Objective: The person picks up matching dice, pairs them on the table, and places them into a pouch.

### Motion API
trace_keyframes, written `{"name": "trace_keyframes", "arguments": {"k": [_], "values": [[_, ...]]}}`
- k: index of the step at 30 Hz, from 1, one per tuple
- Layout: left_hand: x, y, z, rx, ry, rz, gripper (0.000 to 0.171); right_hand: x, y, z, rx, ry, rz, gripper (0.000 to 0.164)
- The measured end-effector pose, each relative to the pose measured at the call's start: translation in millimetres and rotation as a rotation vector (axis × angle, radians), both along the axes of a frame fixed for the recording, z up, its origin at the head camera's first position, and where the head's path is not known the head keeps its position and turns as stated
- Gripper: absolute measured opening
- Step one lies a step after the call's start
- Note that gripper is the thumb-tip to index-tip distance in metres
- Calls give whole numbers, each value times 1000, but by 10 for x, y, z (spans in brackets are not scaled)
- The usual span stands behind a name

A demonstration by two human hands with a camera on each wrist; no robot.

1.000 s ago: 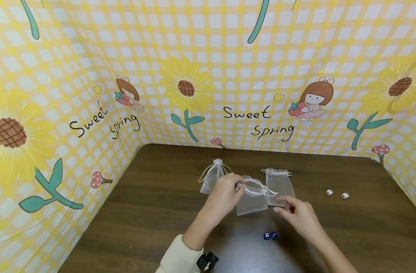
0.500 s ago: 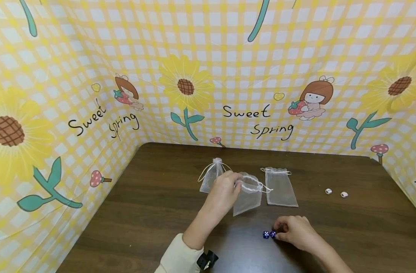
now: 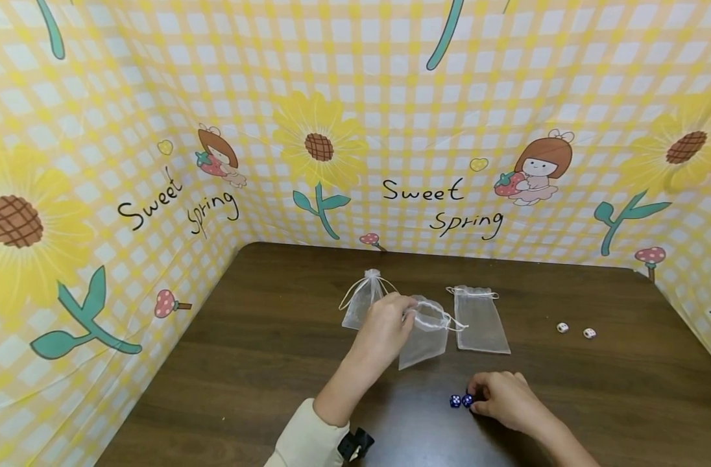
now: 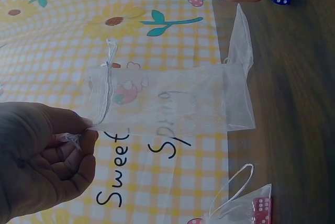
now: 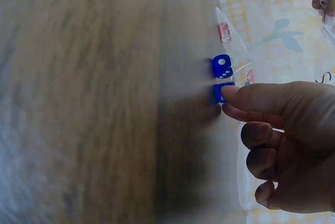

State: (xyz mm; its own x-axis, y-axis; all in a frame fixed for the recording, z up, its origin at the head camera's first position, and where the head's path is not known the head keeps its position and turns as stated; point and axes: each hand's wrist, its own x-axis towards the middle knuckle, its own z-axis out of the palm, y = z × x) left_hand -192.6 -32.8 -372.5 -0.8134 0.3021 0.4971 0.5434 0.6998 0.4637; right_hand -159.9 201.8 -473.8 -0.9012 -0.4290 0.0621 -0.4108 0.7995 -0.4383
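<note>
Left grip (image 3: 385, 329) pinches a sheer bag (image 3: 424, 344). Right grip (image 3: 509, 401) pinches a blue die (image 3: 467, 401), with a second die (image 3: 455, 401) just beside that grip.

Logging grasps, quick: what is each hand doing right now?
Left hand: holding the middle mesh bag by its top edge.
Right hand: pinching one blue die.

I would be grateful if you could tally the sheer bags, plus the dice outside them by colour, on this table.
Sheer bags: 3
Blue dice: 2
White dice: 2
Total: 7
</note>
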Motion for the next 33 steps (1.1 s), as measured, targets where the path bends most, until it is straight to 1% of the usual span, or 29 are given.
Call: {"name": "trace_keyframes", "arguments": {"k": [6, 10, 14, 16, 19, 22, 25, 28, 33], "values": [[3, 10, -11, 5, -19, -4, 12, 1, -31, -25, -14, 28, 7, 20], [3, 19, -24, -2, -14, -4, 12, -7, -33, 6, -11, 66, -6, 18], [5, 26, -35, -10, -10, 1, 11, -41, -8, 115, 5, 104, -70, 17], [8, 29, -40, -13, -12, 2, 11, -66, 9, 192, 8, 117, -100, 17], [15, 32, -47, -18, -16, 1, 12, -102, 34, 320, -6, 160, -131, 16], [17, 38, -57, -25, -20, 2, 12, -133, 42, 451, -54, 240, -151, 16], [21, 45, -60, -32, -28, 3, 12, -158, 28, 563, -131, 337, -180, 16], [32, 53, -56, -34, -36, 5, 12, -178, -8, 647, -220, 431, -192, 17], [45, 73, -60, -35, -44, 3, 13, -190, -123, 763, -341, 536, -208, 19]]}}
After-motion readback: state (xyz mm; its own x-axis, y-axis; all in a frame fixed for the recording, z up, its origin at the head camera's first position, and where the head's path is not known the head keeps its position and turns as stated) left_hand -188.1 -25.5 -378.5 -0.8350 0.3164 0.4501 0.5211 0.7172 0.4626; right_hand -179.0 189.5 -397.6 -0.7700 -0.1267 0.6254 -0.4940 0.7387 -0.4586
